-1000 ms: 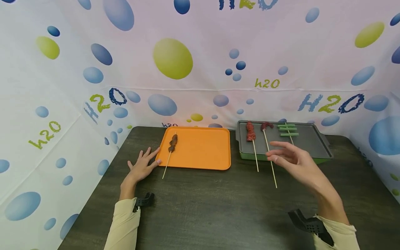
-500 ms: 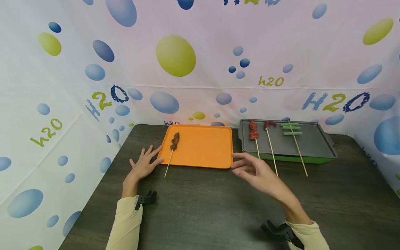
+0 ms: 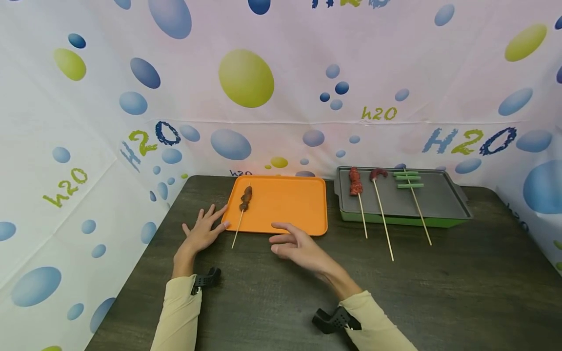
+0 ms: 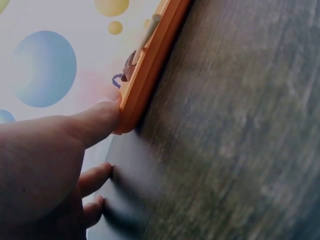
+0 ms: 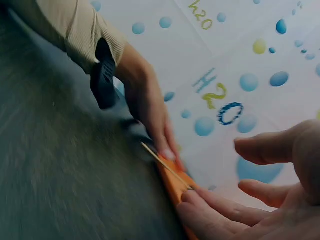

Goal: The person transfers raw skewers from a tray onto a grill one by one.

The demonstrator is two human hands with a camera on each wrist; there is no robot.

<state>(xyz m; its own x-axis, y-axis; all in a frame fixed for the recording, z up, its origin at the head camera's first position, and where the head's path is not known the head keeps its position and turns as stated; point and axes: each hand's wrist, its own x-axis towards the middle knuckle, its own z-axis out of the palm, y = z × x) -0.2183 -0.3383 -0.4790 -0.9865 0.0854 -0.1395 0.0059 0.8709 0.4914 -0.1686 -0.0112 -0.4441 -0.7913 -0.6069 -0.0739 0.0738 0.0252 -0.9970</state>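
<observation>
An orange tray (image 3: 290,204) lies at the back of the dark table. On its left part rests a skewer of brown meat pieces (image 3: 246,197), its stick reaching over the front rim. My left hand (image 3: 201,236) has its fingers spread, thumb and fingertips touching the tray's left end; the left wrist view shows the thumb (image 4: 97,122) against the rim. My right hand (image 3: 300,247) is at the tray's front edge with relaxed fingers and holds nothing. In the right wrist view its fingers (image 5: 220,210) overlap the skewer's stick (image 5: 165,164).
A grey grill plate (image 3: 439,195) on a green base stands at the back right. On it lie a red meat skewer (image 3: 355,182), a curled dark-red skewer (image 3: 378,174) and a skewer of green sticks (image 3: 408,179), handles over the front. A patterned sheet (image 3: 307,73) hangs behind.
My right hand has moved left from in front of the grill plate, past the skewer handles, to the tray's front edge. My left hand keeps its place on the tray.
</observation>
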